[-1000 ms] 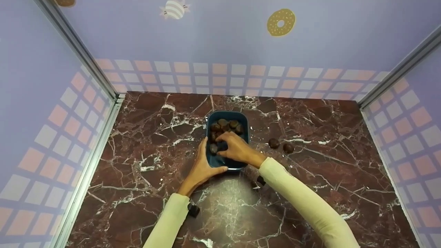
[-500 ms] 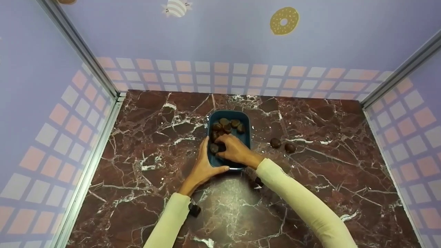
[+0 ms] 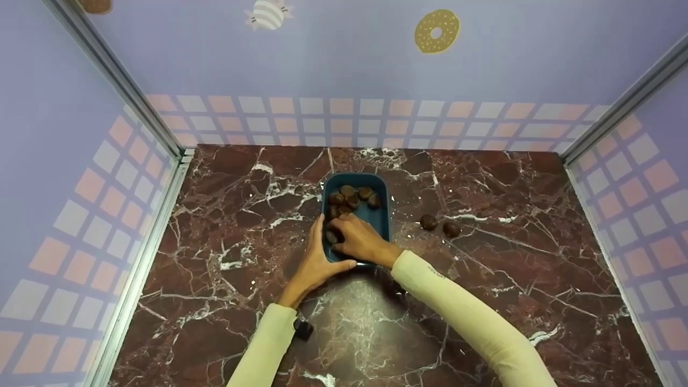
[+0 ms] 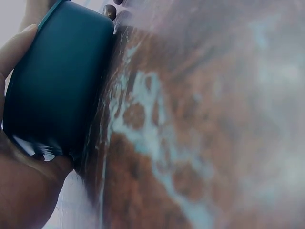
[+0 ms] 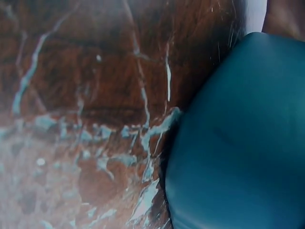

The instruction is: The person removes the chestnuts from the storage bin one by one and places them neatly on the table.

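A deep blue rectangular container (image 3: 380, 216) sits on the marble-patterned table, with several brown chestnuts (image 3: 352, 200) gathered toward its far end. My left hand (image 3: 317, 262) grips its near left corner, fingers along the left side and thumb at the near edge. In the left wrist view, the container's outer wall (image 4: 62, 71) shows between thumb and fingers. My right hand (image 3: 361, 237) reaches inside, fingers and thumb pinching a chestnut (image 3: 332, 237) by the left wall. The right wrist view shows only the container's outside (image 5: 238, 143) and the tabletop; the fingers are hidden there.
Two loose chestnuts lie on the table to the right of the container, one (image 3: 428, 222) slightly farther back than the other (image 3: 452, 229). Lilac panels with pink and white squares (image 3: 342, 126) stand behind and on both sides of the marbled tabletop (image 3: 242, 215).
My right hand has shifted slightly left inside the container, toward the wall by my left hand, with the chestnut in its fingers. The left hand keeps its hold in place.
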